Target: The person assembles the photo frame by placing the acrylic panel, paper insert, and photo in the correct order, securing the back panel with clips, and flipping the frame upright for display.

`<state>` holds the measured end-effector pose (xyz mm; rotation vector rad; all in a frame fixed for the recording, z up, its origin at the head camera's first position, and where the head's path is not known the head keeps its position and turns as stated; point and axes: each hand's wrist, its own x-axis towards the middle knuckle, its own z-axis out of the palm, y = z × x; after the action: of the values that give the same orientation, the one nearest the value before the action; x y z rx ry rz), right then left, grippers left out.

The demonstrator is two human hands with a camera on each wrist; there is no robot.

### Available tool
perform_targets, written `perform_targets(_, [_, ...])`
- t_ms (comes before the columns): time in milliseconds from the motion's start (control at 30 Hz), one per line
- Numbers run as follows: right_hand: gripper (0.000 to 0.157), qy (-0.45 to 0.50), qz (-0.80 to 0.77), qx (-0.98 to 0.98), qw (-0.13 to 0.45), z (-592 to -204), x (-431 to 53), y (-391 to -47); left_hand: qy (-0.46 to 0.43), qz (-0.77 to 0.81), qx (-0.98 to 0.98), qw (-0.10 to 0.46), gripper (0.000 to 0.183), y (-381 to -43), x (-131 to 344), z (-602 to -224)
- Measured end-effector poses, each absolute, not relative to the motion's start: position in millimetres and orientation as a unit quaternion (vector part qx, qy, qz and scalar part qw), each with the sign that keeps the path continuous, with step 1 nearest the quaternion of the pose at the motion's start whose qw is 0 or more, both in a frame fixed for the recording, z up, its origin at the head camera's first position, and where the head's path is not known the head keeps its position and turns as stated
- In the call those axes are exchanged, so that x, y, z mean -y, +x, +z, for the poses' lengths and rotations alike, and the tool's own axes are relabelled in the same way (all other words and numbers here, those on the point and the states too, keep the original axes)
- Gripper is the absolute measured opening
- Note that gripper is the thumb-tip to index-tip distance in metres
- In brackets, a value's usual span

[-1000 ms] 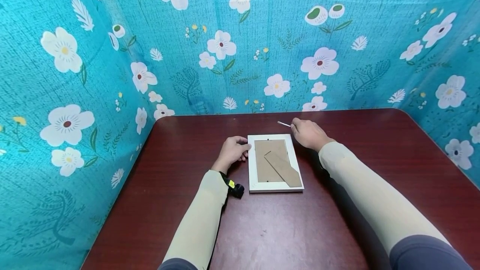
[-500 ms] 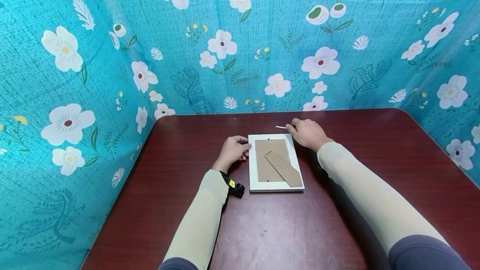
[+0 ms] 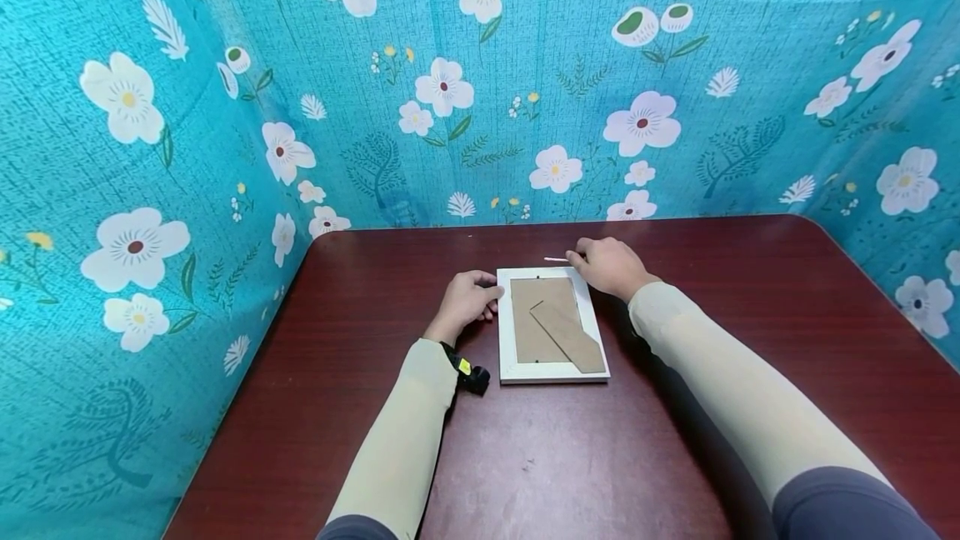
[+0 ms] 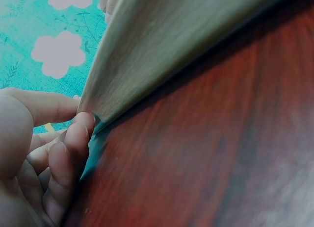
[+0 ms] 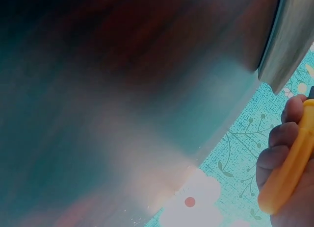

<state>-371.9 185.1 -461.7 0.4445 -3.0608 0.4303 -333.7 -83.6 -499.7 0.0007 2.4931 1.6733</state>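
A white picture frame (image 3: 507,340) lies face down on the table, its brown backing board (image 3: 528,340) and folded stand flap (image 3: 581,348) showing. My left hand (image 3: 467,298) grips the frame's left edge; in the left wrist view the thumb and curled fingertips meet at the frame's side (image 4: 162,45). Beyond the frame's top right corner, my right hand (image 3: 611,265) holds a tool. Its thin pale tip (image 3: 555,259) points left, just past the top edge. The right wrist view shows fingers curled round the tool's yellow handle (image 5: 287,173); its exact kind is unclear.
The dark red-brown table (image 3: 360,298) is glossy, with a far edge behind the hands. Blue flowered cloth (image 3: 510,107) hangs close behind and along both sides. A black device with a yellow mark (image 3: 471,375) is strapped to the left wrist.
My right hand has shifted a little left and toward me, bringing the tool's tip left along the frame's top edge. The left hand and the frame stay in place.
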Motion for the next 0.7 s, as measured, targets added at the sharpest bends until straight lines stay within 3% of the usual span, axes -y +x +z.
perform_targets(367, [0.030,0.162,0.155,0.974,-0.029,-461.3,-178.7,-371.1,0.004,0.564,-0.823,0.069,0.023,-333.2,84.3,-499.0])
perform_targets(700, [0.031,0.174,0.140,0.974,-0.027,-459.1,-176.3,-372.7,-0.001,0.559,-0.826,0.075,0.024,-333.7,85.1,-497.0])
